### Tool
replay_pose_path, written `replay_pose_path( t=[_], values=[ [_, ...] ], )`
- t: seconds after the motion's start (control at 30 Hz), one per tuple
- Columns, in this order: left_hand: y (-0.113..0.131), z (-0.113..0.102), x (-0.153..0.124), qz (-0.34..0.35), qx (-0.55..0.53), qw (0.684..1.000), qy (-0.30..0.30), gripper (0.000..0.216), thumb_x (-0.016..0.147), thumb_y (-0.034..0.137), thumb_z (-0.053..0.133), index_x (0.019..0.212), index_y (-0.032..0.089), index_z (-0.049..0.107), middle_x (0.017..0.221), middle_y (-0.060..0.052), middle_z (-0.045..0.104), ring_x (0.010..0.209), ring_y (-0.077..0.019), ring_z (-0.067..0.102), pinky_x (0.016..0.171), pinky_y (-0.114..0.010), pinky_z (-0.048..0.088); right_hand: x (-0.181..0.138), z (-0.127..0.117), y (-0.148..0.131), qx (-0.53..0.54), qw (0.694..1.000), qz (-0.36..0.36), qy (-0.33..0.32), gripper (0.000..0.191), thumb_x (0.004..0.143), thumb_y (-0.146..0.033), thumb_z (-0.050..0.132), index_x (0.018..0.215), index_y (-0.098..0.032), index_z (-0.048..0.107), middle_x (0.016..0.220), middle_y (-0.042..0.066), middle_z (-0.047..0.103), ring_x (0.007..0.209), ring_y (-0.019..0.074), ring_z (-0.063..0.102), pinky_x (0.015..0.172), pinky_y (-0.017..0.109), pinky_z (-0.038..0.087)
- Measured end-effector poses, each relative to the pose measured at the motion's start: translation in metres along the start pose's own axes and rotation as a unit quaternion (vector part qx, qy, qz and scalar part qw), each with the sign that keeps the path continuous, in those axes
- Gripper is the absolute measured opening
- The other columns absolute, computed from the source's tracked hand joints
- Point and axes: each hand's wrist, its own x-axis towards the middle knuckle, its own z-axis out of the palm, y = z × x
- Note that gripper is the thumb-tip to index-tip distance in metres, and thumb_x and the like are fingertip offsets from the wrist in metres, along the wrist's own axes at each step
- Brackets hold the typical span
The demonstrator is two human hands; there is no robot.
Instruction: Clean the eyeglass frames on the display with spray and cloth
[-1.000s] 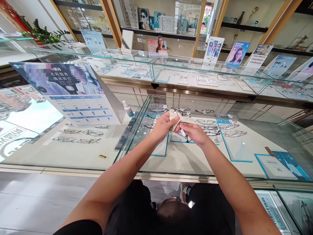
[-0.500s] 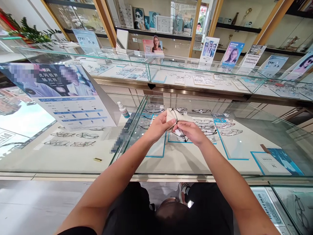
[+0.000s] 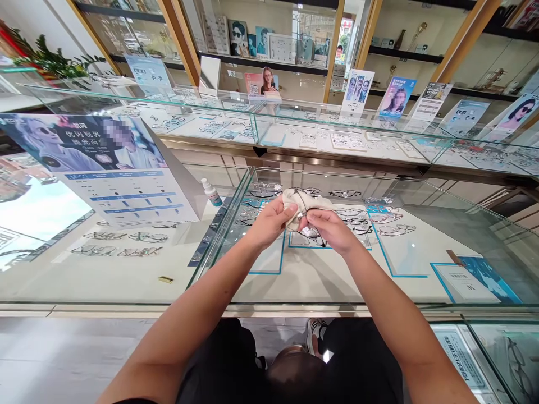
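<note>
A cream cleaning cloth (image 3: 293, 198) is bunched between my two hands, above the glass counter. My left hand (image 3: 270, 223) is closed on it, with the thumb pressing on the fold. My right hand (image 3: 332, 229) pinches a pair of dark-rimmed eyeglasses (image 3: 304, 214) just beside the left thumb, and part of the cloth drapes over its fingers. Much of these eyeglasses is hidden by the cloth and fingers. Below, under the glass, display eyeglasses (image 3: 357, 220) lie in rows, and their outlines partly merge with those in my hands.
A small spray bottle (image 3: 211, 192) stands left of my hands, beside a large tent-shaped sign (image 3: 126, 174). Glass counter edges (image 3: 219, 238) run close by. Across from me is another glass case (image 3: 295, 120) carrying several upright cards. A gold-coloured piece (image 3: 165, 279) lies at the front left.
The cloth has shifted slightly left and is bunched lower around the left fingers. Both hands stay close together over the counter, and the view has tilted a little.
</note>
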Motion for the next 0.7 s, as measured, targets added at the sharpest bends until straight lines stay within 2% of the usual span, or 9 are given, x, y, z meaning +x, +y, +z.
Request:
replay_pose_path(
  t=[0.07,0.17,0.4,0.5,0.6,0.7],
  values=[
    [0.0014,0.0019,-0.0009,-0.001,0.005,1.0,-0.007,0.044,0.087,0.052,0.087,0.104,0.019,0.063,0.068,0.0,0.068,0.062,-0.015,0.062,0.064,-0.027,0.046,0.0008,0.0,0.0002,0.005,1.0,-0.002,0.001,0.04,0.091,-0.059,0.077,0.085,-0.02,0.082,0.09,0.006,0.075,0.092,0.0221,0.063,0.093,0.037,0.048],
    [0.0002,0.0033,-0.0013,0.002,0.02,1.0,-0.011,0.039,0.091,0.05,0.083,0.1,0.019,0.06,0.064,0.001,0.067,0.06,-0.015,0.062,0.063,-0.027,0.045,0.0019,0.0014,0.003,0.01,1.0,0.009,-0.009,0.041,0.092,-0.06,0.076,0.086,-0.02,0.082,0.089,0.006,0.075,0.091,0.0218,0.062,0.095,0.037,0.047],
    [-0.0043,0.0037,0.0011,0.003,0.014,1.0,0.009,0.04,0.096,0.056,0.075,0.092,0.019,0.061,0.06,-0.001,0.066,0.054,-0.0154,0.06,0.058,-0.027,0.045,0.0016,0.0029,0.0042,0.011,1.0,0.02,-0.02,0.042,0.09,-0.062,0.078,0.085,-0.02,0.082,0.092,0.006,0.076,0.091,0.0209,0.064,0.095,0.037,0.047],
    [-0.0025,0.0018,0.002,-0.008,0.009,1.0,0.011,0.044,0.097,0.059,0.073,0.086,0.017,0.063,0.06,-0.003,0.066,0.056,-0.0164,0.061,0.06,-0.029,0.048,0.0011,0.0025,0.0011,0.012,1.0,0.022,-0.017,0.044,0.09,-0.063,0.078,0.085,-0.02,0.082,0.091,0.006,0.076,0.091,0.0209,0.065,0.096,0.037,0.047],
    [0.0001,-0.0011,0.0019,-0.006,-0.008,1.0,0.024,0.045,0.092,0.058,0.079,0.085,0.016,0.065,0.066,-0.004,0.069,0.06,-0.0162,0.063,0.062,-0.029,0.049,0.0008,0.0013,-0.0026,0.018,1.0,0.015,-0.014,0.042,0.089,-0.061,0.079,0.083,-0.019,0.082,0.088,0.006,0.076,0.088,0.0202,0.064,0.093,0.036,0.048],
    [0.0019,-0.0012,0.0006,-0.003,-0.011,1.0,0.014,0.041,0.087,0.052,0.086,0.096,0.016,0.067,0.071,-0.003,0.071,0.062,-0.015,0.063,0.063,-0.027,0.049,0.001,0.0008,-0.0042,0.03,0.999,0.011,-0.005,0.041,0.089,-0.06,0.08,0.083,-0.02,0.082,0.088,0.006,0.075,0.086,0.0198,0.064,0.09,0.035,0.048]
  ],
)
